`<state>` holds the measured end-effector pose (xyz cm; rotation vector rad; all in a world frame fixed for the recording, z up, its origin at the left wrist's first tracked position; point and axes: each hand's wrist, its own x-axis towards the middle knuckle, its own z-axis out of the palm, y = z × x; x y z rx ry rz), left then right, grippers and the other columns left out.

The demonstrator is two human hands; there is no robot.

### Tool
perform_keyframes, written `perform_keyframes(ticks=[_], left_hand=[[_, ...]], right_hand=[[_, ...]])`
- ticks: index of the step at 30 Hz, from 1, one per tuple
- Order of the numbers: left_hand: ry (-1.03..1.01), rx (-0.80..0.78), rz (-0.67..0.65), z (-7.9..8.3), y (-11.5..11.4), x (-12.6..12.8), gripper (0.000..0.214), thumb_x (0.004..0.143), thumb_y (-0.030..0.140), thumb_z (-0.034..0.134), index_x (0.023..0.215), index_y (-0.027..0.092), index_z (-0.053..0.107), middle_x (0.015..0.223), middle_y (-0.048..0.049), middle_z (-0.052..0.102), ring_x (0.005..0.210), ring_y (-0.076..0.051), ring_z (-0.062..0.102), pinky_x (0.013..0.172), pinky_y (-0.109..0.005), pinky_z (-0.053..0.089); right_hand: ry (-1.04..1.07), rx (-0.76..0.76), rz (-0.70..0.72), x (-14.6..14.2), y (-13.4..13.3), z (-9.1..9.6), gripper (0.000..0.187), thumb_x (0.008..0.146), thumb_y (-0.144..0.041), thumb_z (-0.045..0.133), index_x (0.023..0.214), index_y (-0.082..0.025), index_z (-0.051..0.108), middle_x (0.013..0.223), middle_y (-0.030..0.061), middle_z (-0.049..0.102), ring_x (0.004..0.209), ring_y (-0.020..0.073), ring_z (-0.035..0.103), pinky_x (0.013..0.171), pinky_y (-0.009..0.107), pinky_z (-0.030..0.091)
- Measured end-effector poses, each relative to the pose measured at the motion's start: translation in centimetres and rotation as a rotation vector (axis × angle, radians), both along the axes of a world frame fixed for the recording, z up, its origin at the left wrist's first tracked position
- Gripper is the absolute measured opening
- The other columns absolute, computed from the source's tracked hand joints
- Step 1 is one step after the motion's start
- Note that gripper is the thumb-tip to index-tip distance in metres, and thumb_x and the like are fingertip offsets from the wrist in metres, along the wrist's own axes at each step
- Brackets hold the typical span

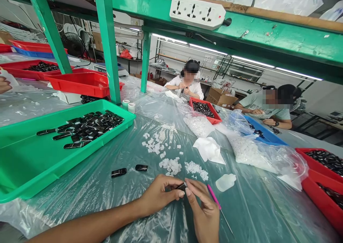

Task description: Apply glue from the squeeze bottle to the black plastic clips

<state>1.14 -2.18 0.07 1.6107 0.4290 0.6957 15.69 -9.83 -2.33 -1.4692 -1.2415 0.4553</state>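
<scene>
My left hand (163, 193) pinches a small black glossy part (181, 187) between thumb and fingertips, just above the film-covered table. Against its far end press the thumb and fingers of my right hand (202, 207). A whitish bit shows there, but my fingertips hide most of it. Two similar black parts (119, 172) lie to the left. Beyond my hands are small piles of white plastic pieces (171, 166) and tiny translucent pieces (196, 170). Beside my right hand lie a pink-handled tool with a thin metal shaft (214, 197) and a translucent white bottle (225, 182).
A green tray (53, 171) with many black parts stands at left. Red trays (321, 193) flank the table. A clear bag of white pieces (254, 155) and a white cloth (209, 150) lie ahead. Green posts (107, 43) carry an overhead shelf. Two people sit across.
</scene>
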Motion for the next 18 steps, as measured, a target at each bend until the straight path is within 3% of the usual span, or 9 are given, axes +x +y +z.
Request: perform_keyframes(ticks=[6, 12, 15, 18], left_hand=[[0.03, 0.078, 0.057, 0.6, -0.3, -0.3, 0.025, 0.085, 0.029, 0.052, 0.074, 0.01, 0.065, 0.061, 0.0006, 0.047, 0.061, -0.012, 0.04, 0.057, -0.021, 0.032], [-0.024, 0.006, 0.035, 0.9, -0.3, -0.2, 0.031, 0.081, 0.04, 0.057, 0.084, 0.011, 0.07, 0.065, -0.003, 0.056, 0.063, -0.014, 0.049, 0.06, -0.022, 0.039], [-0.037, -0.034, 0.039, 0.5, -0.4, 0.0, 0.033, 0.078, 0.042, 0.061, 0.084, 0.011, 0.071, 0.065, -0.0037, 0.058, 0.061, -0.014, 0.051, 0.059, -0.023, 0.041], [-0.049, -0.15, 0.072, 0.0, -0.5, -0.1, 0.041, 0.078, 0.042, 0.062, 0.103, 0.011, 0.067, 0.073, -0.0072, 0.064, 0.062, -0.015, 0.056, 0.063, -0.026, 0.045]], right_hand=[[0.03, 0.064, 0.011, -0.5, -0.1, -0.1, 0.02, 0.079, -0.03, 0.06, 0.095, -0.028, 0.071, 0.102, 0.0065, 0.067, 0.099, 0.025, 0.059, 0.081, 0.039, 0.05], [0.188, -0.035, -0.103, -1.4, 0.0, 0.5, 0.025, 0.075, -0.042, 0.062, 0.089, -0.023, 0.072, 0.102, 0.008, 0.066, 0.099, 0.0274, 0.058, 0.079, 0.036, 0.05], [0.268, -0.097, -0.068, -1.7, 0.0, 0.9, 0.032, 0.074, -0.047, 0.061, 0.092, -0.022, 0.07, 0.106, 0.0081, 0.065, 0.103, 0.0282, 0.057, 0.084, 0.037, 0.047], [0.317, -0.111, -0.047, -1.9, -0.1, 1.6, 0.037, 0.077, -0.048, 0.056, 0.104, -0.025, 0.066, 0.118, 0.0055, 0.06, 0.115, 0.0278, 0.048, 0.095, 0.039, 0.038]])
